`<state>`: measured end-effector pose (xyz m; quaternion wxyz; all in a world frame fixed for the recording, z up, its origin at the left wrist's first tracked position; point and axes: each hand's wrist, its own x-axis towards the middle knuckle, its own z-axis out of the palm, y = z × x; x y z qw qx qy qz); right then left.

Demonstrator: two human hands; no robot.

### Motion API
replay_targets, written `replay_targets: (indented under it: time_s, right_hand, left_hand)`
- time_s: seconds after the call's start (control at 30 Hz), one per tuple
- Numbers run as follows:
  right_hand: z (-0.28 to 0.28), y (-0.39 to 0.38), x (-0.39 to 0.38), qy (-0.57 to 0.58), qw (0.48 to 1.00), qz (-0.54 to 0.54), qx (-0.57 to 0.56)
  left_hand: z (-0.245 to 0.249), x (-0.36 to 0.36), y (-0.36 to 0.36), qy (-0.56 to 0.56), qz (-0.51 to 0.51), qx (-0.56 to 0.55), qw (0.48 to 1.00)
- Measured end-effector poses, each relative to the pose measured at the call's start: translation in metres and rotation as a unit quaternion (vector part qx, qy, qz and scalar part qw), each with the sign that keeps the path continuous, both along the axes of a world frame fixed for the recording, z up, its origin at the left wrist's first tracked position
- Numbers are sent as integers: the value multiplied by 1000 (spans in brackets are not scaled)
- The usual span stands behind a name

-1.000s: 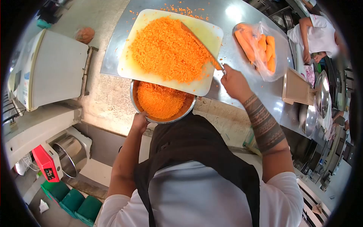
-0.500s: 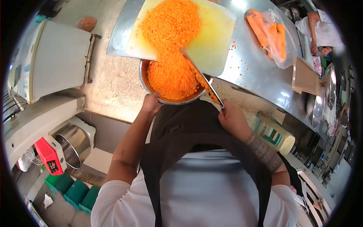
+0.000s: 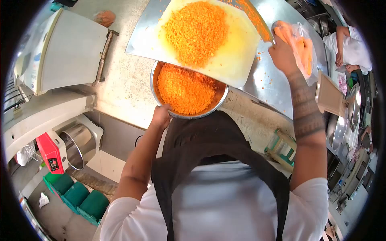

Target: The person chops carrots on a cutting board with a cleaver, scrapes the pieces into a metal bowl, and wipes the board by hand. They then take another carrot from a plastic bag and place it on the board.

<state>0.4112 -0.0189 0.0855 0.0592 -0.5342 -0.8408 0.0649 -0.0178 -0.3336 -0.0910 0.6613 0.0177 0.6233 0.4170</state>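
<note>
My left hand (image 3: pixel 161 116) grips the near left rim of a round metal bowl (image 3: pixel 153 82), holding it just under the table's edge. Finely chopped carrot (image 3: pixel 185 90) fills much of the bowl. Above it, a pale cutting board (image 3: pixel 237 60) carries a heap of chopped carrot (image 3: pixel 197 32). My right hand (image 3: pixel 282 56) is closed around the handle of a knife (image 3: pixel 257 20), held out over the board's right side. Orange bits cling to the broad blade, whose far end runs out of view at the top.
Right of the board lies a clear bag of whole peeled carrots (image 3: pixel 297 44) on the steel table (image 3: pixel 267 94). A tan tray (image 3: pixel 327 92) sits beyond it. At the far right another person (image 3: pixel 354 48) is at work. A mixer with a steel bowl (image 3: pixel 78 140) stands lower left.
My right hand has swung the knife from the bowl's edge up and right, over the board. Carrot was pouring into the bowl; the falling stream has stopped. My left hand stays on the rim.
</note>
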Motion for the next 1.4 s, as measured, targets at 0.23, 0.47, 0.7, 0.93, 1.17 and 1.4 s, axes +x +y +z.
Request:
replay_targets:
  time_s: [0.23, 0.47, 0.7, 0.93, 1.17, 1.4]
  right_hand:
    - [-3, 91, -71, 29, 994, 1, -101]
    - [7, 84, -76, 43, 974, 110, -191]
    - [10, -5, -68, 98, 965, 64, -235]
    - [24, -130, -100, 74, 954, -57, -284]
    - [25, -223, -108, 71, 940, -82, -324]
    - [44, -252, -80, 42, 947, -51, -314]
  left_hand:
    - [20, 8, 3, -13, 64, 3, 998]
    - [25, 9, 16, 0, 75, -4, 997]
    - [26, 14, 32, -31, 57, 33, 997]
    - [15, 17, 25, -58, 67, 36, 995]
    - [14, 18, 8, -82, 75, 21, 994]
    - [4, 1, -12, -40, 51, 0, 998]
